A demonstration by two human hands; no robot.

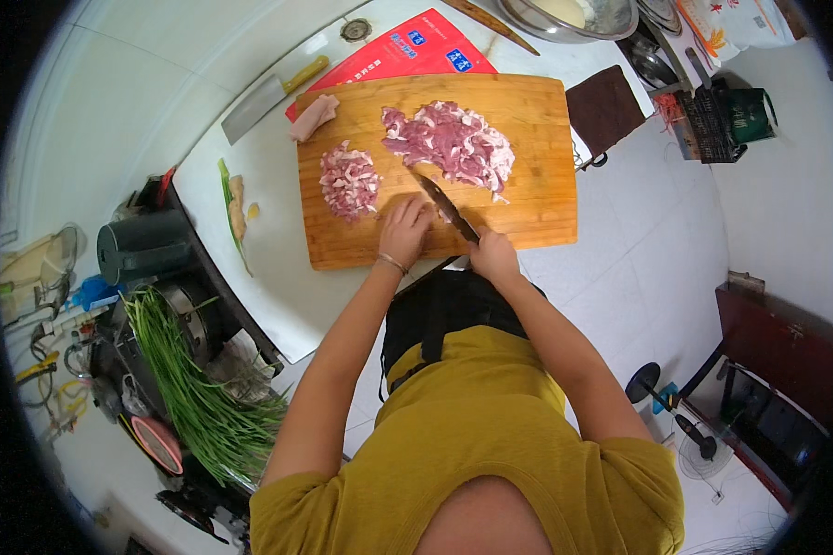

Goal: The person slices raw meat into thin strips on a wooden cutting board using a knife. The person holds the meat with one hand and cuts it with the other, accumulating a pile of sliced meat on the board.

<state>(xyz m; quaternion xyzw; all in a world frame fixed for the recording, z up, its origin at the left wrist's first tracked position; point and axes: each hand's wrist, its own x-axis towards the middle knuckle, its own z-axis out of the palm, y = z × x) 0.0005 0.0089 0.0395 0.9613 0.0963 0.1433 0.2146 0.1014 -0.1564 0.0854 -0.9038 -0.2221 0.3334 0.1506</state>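
Note:
A wooden cutting board (pixel 528 199) lies in front of me on the white counter. My right hand (pixel 493 255) grips a kitchen knife (pixel 447 203) at the board's near edge, its dark blade slanting up and left. Just left of the blade, my left hand (pixel 406 229) rests on the board with its fingers curled together. Whatever lies under those fingers is hidden. A bit of meat shows by the blade. Beyond the knife spreads a heap of sliced raw meat (pixel 453 143). Small diced meat (pixel 350 181) is piled to its left, and a pale pink slab (pixel 315 117) sits at the far left corner.
A cleaver (pixel 259 106) with a yellow handle lies beyond the board. Ginger (pixel 237 205) and a scallion are at its left. A red sheet (pixel 403 48) and a metal bowl (pixel 574 20) stand farther back. Long green chives (pixel 199 398) fill the lower left; a brown cloth (pixel 605 109) is right.

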